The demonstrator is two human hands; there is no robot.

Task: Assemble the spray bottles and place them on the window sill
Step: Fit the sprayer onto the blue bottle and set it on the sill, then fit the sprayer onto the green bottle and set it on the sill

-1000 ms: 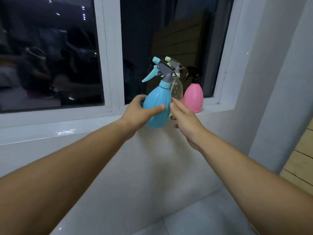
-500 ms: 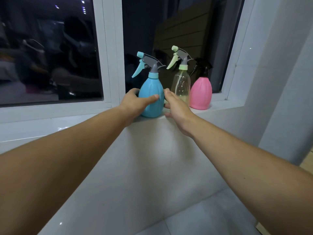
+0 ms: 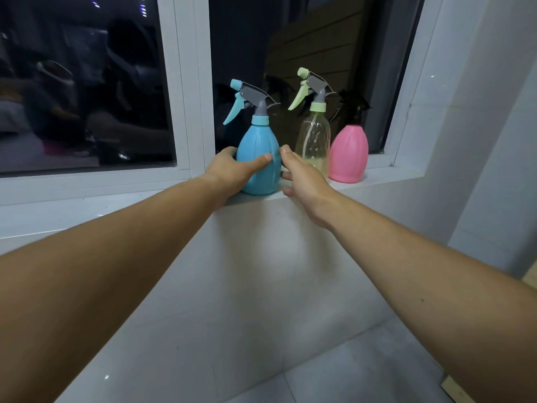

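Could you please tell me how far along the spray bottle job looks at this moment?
Nearly finished. Done: the clear bottle and pink bottle stand on the window sill with spray heads on. In hand: the blue bottle, head fitted, rests on the sill, gripped by the left hand; the right hand touches its side. Left: letting go.

— What stands on the window sill [image 3: 386, 181]?

— Three spray bottles in a row, all upright. The blue bottle [image 3: 259, 161] is nearest the sill's front edge, the clear bottle [image 3: 313, 141] just to its right, and the pink bottle [image 3: 348, 154] beside that, toward the sill's right end.

— And the hands?

— The left hand [image 3: 232, 173] wraps the blue bottle's left side, thumb across its front. The right hand [image 3: 302, 177] is at its right side, fingers spread; whether they press the bottle I cannot tell.
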